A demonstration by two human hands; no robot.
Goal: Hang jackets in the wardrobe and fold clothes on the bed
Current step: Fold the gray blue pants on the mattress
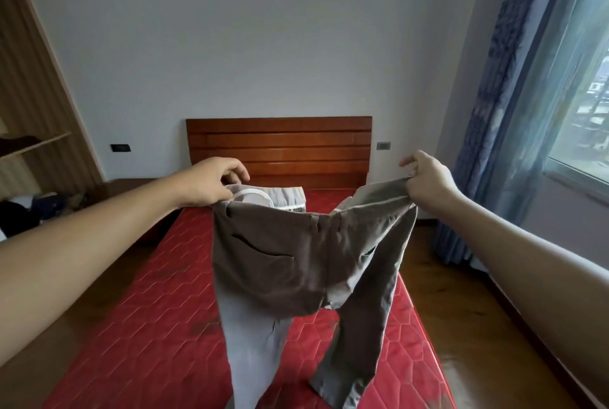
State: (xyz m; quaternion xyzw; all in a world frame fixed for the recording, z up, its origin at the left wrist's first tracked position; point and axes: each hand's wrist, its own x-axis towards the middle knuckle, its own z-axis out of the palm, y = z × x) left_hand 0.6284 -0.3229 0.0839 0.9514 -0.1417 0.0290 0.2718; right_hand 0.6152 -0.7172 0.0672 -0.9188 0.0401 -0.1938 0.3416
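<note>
Single head-worn wide-angle view, stationed at the foot of the bed (148,309), facing along its length toward the headboard (280,145) and the wall behind it, and pitched slightly down. It sits close: both forearms enter from the lower corners, outstretched, with the left hand (211,184) and right hand (428,181) gripping the trousers (280,260) over the bed's near part. Coverage is wide, taking in the wardrobe (33,95) left of the bed and the window (580,112) right of it, with lines visibly bowed toward the edges.
</note>
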